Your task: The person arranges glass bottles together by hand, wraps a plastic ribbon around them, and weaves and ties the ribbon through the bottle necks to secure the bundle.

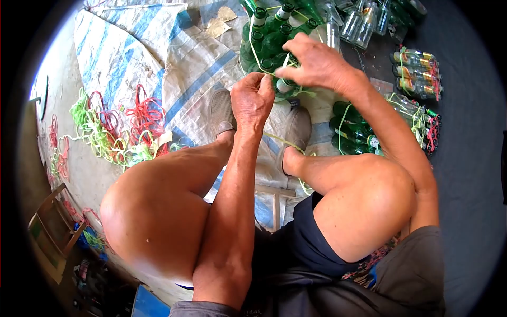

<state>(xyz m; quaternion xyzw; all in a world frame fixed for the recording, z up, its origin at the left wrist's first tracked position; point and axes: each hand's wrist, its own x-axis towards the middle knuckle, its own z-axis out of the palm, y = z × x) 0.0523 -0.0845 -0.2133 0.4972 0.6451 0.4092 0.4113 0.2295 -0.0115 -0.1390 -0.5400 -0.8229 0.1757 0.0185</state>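
Note:
Several upright green glass bottles stand in a cluster just beyond my feet, with a pale yellow-green plastic strap running round them. My left hand is closed at the near side of the cluster, pinching the strap between thumb and fingers. The strap's loose tail trails below that hand past my right shoe. Over the near right bottles, my right hand is held with thumb and fingers apart. Nothing shows between its fingers, and it partly hides the bottle necks behind it.
Tangled red, green and yellow straps lie on the left of the striped sheet. At right are green bottles tied in a bundle, bundled clear bottles and loose clear bottles. A wooden frame stands lower left.

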